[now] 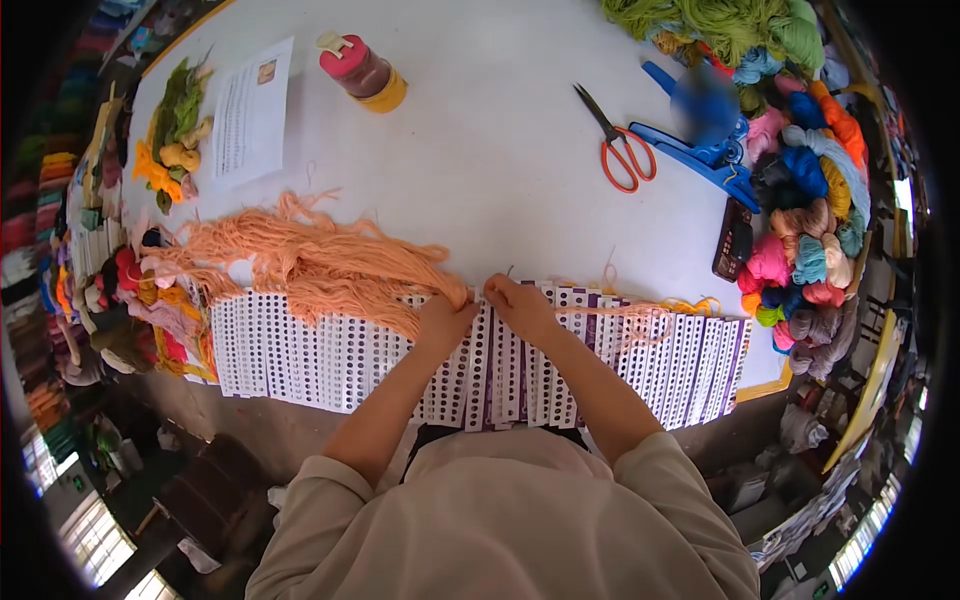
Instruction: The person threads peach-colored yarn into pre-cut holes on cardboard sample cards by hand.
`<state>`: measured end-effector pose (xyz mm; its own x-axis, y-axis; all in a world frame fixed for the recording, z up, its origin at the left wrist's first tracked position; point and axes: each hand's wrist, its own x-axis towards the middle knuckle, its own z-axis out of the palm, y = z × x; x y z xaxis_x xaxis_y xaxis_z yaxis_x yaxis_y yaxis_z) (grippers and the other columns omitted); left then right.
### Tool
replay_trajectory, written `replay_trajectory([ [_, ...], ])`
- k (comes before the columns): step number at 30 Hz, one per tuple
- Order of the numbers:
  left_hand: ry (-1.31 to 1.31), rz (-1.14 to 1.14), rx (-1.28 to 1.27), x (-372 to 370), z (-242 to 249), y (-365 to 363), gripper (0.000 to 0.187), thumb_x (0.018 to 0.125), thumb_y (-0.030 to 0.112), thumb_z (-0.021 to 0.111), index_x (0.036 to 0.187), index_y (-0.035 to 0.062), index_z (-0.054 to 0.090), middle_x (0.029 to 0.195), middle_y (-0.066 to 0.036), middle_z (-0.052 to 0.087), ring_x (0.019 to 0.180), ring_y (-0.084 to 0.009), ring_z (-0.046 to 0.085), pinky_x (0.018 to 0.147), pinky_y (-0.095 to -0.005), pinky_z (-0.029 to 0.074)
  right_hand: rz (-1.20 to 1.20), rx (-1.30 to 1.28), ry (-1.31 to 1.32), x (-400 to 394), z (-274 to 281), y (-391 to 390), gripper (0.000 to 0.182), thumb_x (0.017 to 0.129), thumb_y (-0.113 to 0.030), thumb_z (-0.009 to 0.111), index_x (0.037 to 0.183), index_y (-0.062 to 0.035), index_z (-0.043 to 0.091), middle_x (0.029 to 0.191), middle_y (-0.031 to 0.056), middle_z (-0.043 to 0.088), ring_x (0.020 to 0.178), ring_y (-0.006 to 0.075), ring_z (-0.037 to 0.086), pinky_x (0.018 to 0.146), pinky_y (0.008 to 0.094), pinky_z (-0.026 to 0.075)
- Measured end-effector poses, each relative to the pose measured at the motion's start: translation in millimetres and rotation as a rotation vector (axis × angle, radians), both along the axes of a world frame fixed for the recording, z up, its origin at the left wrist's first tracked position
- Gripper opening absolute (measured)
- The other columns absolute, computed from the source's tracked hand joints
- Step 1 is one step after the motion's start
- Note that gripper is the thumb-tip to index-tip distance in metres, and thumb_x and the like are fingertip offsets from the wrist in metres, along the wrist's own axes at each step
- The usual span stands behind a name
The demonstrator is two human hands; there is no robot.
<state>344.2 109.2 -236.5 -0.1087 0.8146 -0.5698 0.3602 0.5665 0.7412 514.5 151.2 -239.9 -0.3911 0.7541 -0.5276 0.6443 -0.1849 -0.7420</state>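
My left hand (447,318) is closed at the right end of a thick bundle of peach yarn (350,260), which stretches away to the left across the cards. Close beside it, my right hand (522,310) is pinched over the top edge of the cards; what its fingers hold is too small to make out. A small dark tip sticks up just above those fingers. Beneath both hands lies a long row of white and purple punched cards (320,360) with lines of dark holes. Strands of peach yarn also trail over the cards right of my right hand.
Orange-handled scissors (628,160) and a blue clamp-like tool (690,160) lie at the back right, near a dark phone-like handset (733,240). Colourful yarn skeins (800,200) line the right edge. A printed sheet (252,115) and a red-lidded jar (362,75) are at the back left.
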Motion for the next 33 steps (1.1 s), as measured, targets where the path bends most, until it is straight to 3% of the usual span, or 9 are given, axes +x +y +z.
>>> replay_trajectory([
  [6,-0.405,0.242,-0.296,-4.6,6.1,15.8,0.015,0.086,0.012,0.064,0.08,-0.0008,0.06,0.063,-0.003,0.057,0.049,-0.0099,0.051,0.043,-0.0245,0.038,-0.06,-0.056,0.066,-0.1,-0.5,2.8,0.018,0.095,-0.028,0.05,0.102,-0.0118,0.054,0.075,0.0144,0.065,0.073,0.0347,0.064,0.066,0.0444,0.049],
  [8,-0.455,0.182,-0.346,-6.0,5.6,23.6,0.013,0.087,0.011,0.063,0.081,-0.0002,0.059,0.063,-0.002,0.055,0.048,-0.0093,0.049,0.041,-0.0241,0.036,-0.141,-0.197,0.106,-1.3,0.1,6.8,0.017,0.096,-0.024,0.053,0.104,-0.0095,0.055,0.062,0.0078,0.058,0.055,0.0151,0.057,0.054,0.0312,0.046],
  [11,-0.444,0.103,-0.302,-3.9,7.4,30.4,0.014,0.087,0.012,0.063,0.081,0.0003,0.059,0.064,-0.002,0.056,0.047,-0.009,0.048,0.039,-0.024,0.034,-0.137,-0.287,0.183,1.2,-3.4,8.9,0.02,0.096,-0.023,0.056,0.107,-0.0061,0.057,0.063,0.0041,0.058,0.053,0.0095,0.054,0.051,0.0263,0.045],
  [17,-0.248,0.137,-0.231,-21.7,17.0,29.6,0.01,0.087,0.012,0.062,0.085,0.0018,0.063,0.063,-0.001,0.056,0.045,-0.0078,0.045,0.039,-0.0235,0.033,-0.235,-0.492,0.362,9.7,-6.9,14.6,0.022,0.093,-0.022,0.059,0.097,0.0002,0.06,0.064,0.0023,0.06,0.051,0.009,0.054,0.049,0.0244,0.044],
  [19,-0.729,0.376,-0.437,-29.7,26.6,28.2,0.009,0.087,0.01,0.06,0.093,0.0038,0.063,0.067,-0.001,0.058,0.044,-0.0074,0.045,0.039,-0.0213,0.033,-0.23,-0.486,0.381,9.1,-10.9,14.4,0.022,0.093,-0.021,0.059,0.098,0.001,0.06,0.065,0.0031,0.061,0.052,0.0092,0.054,0.05,0.0244,0.045],
  [23,-0.983,0.299,-0.432,-16.0,27.9,24.8,0.011,0.087,0.011,0.059,0.096,0.0052,0.063,0.071,-0.002,0.061,0.047,-0.0071,0.047,0.039,-0.0191,0.033,-0.28,-0.51,0.406,8.4,-8.8,14.6,0.021,0.091,-0.016,0.062,0.1,0.0033,0.059,0.069,0.005,0.063,0.054,0.009,0.055,0.051,0.0238,0.046],
  [29,-0.29,-0.286,-0.262,-4.2,3.1,21.7,0.018,0.087,0.011,0.059,0.102,0.0027,0.064,0.077,-0.011,0.066,0.055,-0.0107,0.055,0.044,-0.0236,0.041,-0.228,-0.574,0.482,11.7,0.6,20.4,0.02,0.089,-0.011,0.064,0.102,0.0038,0.059,0.072,0.006,0.064,0.059,0.0092,0.059,0.052,0.0238,0.048],
  [31,0.353,-0.648,0.068,-18.7,-4.3,18.1,0.021,0.084,0.011,0.06,0.103,0.0046,0.064,0.084,-0.012,0.067,0.068,-0.0121,0.061,0.05,-0.0241,0.046,-0.246,-0.564,0.437,6.7,-5.0,18.9,0.019,0.089,-0.011,0.062,0.101,0.003,0.059,0.072,0.0059,0.064,0.06,0.0095,0.06,0.052,0.0239,0.048],
  [33,0.291,-0.651,-0.129,-45.2,12.0,31.9,0.019,0.09,0.018,0.058,0.1,0.0022,0.064,0.078,-0.006,0.065,0.071,-0.0151,0.065,0.058,-0.0313,0.051,-0.274,-0.555,0.392,5.0,-9.3,16.3,0.017,0.09,-0.012,0.061,0.099,0.0022,0.059,0.072,0.0059,0.064,0.06,0.0099,0.061,0.051,0.0241,0.048],
])
